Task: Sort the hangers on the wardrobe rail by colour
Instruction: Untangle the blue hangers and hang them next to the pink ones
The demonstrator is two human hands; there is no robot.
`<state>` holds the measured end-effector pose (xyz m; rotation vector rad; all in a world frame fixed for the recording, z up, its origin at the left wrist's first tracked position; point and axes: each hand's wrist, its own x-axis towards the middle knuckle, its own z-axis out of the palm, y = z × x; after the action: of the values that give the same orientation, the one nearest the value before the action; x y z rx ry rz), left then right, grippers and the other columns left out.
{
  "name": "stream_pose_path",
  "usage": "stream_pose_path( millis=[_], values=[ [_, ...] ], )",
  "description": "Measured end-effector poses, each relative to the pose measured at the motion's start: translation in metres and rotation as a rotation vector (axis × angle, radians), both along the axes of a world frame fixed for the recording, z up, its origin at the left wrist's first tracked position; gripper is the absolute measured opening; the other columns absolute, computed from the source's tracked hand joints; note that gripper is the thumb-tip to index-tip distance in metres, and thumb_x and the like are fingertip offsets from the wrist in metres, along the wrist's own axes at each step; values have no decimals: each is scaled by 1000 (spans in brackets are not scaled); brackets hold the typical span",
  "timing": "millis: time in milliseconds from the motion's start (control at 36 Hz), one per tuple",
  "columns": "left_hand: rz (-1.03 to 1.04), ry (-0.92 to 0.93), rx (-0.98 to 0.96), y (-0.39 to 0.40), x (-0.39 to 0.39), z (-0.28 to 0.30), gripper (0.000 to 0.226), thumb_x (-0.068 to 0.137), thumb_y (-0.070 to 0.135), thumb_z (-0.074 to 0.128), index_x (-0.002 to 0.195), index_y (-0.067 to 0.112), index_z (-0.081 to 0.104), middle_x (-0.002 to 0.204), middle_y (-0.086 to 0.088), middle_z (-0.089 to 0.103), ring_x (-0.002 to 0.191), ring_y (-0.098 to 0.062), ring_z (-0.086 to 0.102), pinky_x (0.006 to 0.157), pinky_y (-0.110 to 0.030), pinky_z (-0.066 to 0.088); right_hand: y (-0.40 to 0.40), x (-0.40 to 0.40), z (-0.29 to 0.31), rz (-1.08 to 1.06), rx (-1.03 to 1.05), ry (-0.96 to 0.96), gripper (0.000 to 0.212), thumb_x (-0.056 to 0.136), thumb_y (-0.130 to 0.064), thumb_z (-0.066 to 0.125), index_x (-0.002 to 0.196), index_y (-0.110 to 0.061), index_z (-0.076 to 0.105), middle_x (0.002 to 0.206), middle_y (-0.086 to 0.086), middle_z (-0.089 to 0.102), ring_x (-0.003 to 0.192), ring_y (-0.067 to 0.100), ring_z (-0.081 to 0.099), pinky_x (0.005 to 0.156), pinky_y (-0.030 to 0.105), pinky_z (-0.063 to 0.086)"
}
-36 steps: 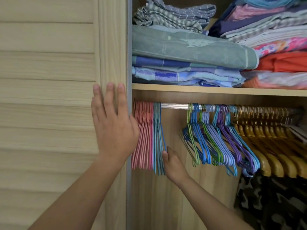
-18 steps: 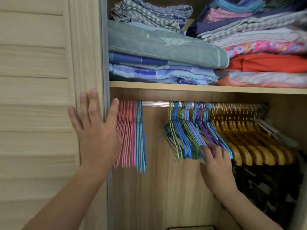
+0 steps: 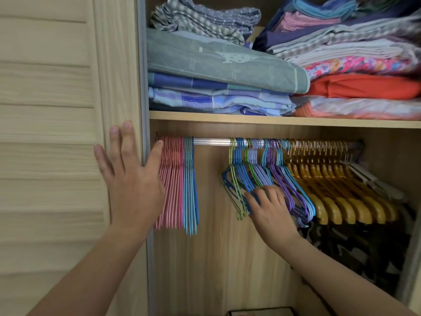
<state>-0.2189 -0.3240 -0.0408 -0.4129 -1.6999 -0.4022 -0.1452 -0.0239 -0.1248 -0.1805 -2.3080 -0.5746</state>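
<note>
Centre frame, the right hand (image 3: 268,208) curls its fingers into the mixed hangers (image 3: 252,174) on the rail (image 3: 211,141); light, slippery wire that tangles, probably best lifted by the hook. The left hand (image 3: 132,179) lies flat and open on the door frame (image 3: 118,65).

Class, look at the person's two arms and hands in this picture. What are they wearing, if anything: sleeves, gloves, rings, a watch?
Both forearms are bare as far as the picture shows them: no sleeve reaches into view. The left hand and the right hand wear no gloves. No ring, watch or bracelet shows on the fingers or wrists. The fingernails of the left hand are short and unpainted.
</note>
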Motion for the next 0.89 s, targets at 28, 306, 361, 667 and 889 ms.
stream_pose_path(
  millis=[28, 306, 361, 667, 889],
  values=[
    [1, -1, 1, 0, 0, 0, 57, 87, -2, 62, 141, 15, 60, 165, -30, 16, 155, -50, 9, 123, -66, 1, 1, -1, 0, 6, 12, 6, 43, 90, -18, 68, 131, -11, 58, 118, 11, 56, 116, 38, 47, 111, 52, 31],
    [10, 9, 4, 0, -2, -1, 54, 88, -1, 61, 139, 15, 62, 165, -29, 16, 155, -48, 9, 124, -65, 1, -2, -7, 14, 70, -107, 136, 4, 92, -18, 67, 91, -16, 69, 83, 2, 54, 83, 27, 47, 74, 39, 38],
    [5, 11, 4, 0, -2, -1, 54, 88, -1, 62, 139, 15, 62, 165, -29, 16, 155, -48, 9, 124, -65, 1, -4, -8, 23, 87, -143, 178, 2, 90, -14, 68, 89, -15, 69, 78, 1, 55, 77, 27, 50, 66, 39, 36],
    [-27, -34, -16, -2, -1, -1, 51, 84, 3, 52, 131, 15, 66, 166, -29, 15, 155, -48, 7, 123, -68, 2, -20, -38, 91, 74, -302, 161, 18, 89, -6, 52, 105, -10, 59, 71, 4, 64, 58, 31, 60, 63, 39, 45],
    [-66, -15, 1, -1, -6, -4, 31, 95, 4, 60, 121, 16, 72, 165, -29, 17, 154, -50, 10, 123, -68, 3, -18, -49, 78, 150, -570, 131, 21, 98, -12, 48, 110, -14, 66, 90, 12, 72, 81, 38, 67, 64, 42, 52]
  ],
)
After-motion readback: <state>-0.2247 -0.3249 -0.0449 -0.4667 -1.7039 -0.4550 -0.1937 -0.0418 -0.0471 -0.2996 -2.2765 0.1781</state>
